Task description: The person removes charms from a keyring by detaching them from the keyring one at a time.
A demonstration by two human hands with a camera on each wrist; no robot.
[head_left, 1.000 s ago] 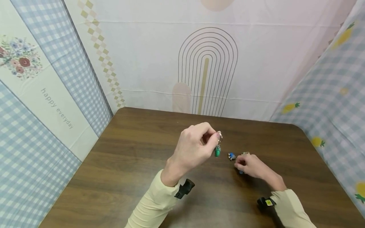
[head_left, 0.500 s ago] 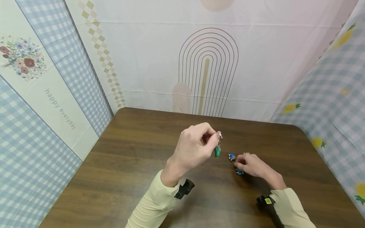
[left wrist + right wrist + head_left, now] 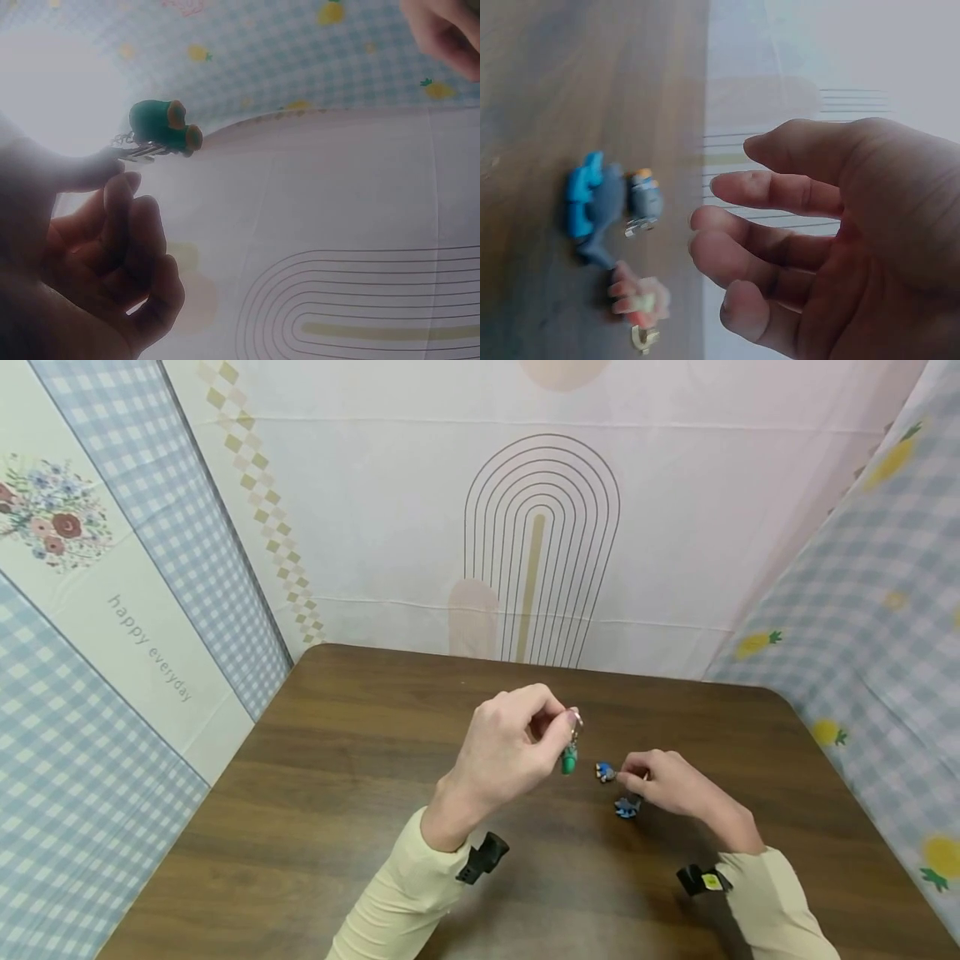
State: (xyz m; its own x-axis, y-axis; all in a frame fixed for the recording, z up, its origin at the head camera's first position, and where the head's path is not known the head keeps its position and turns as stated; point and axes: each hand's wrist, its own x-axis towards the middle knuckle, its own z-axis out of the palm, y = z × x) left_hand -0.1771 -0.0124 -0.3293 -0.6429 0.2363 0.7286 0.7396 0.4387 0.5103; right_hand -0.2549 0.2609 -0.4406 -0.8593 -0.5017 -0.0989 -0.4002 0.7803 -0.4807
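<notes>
My left hand (image 3: 506, 743) pinches the metal ring of a keychain, raised above the table. From it hangs a small green figure (image 3: 569, 760); the left wrist view shows the green keychain charm (image 3: 157, 124) with orange ends. Above the table at the right hovers my right hand (image 3: 667, 781), its fingers loosely bent and holding nothing in the right wrist view. Close by it lie a blue-and-grey figure keychain (image 3: 627, 807) and a smaller blue figure keychain (image 3: 604, 772). A pinkish figure keychain (image 3: 641, 296) with a gold clasp (image 3: 643, 339) lies beside them, hidden behind the right hand in the head view.
The dark wooden table (image 3: 360, 718) has rounded far corners. Behind it hangs a white patterned cloth (image 3: 375, 510), with blue checked cloths (image 3: 862, 610) at the sides. A black wrist device (image 3: 482, 857) is worn on the left wrist, another (image 3: 703, 880) on the right.
My right hand has lifted slightly and shifted right, uncovering the nearer blue-and-grey figure. The left hand stays in place with the green keychain.
</notes>
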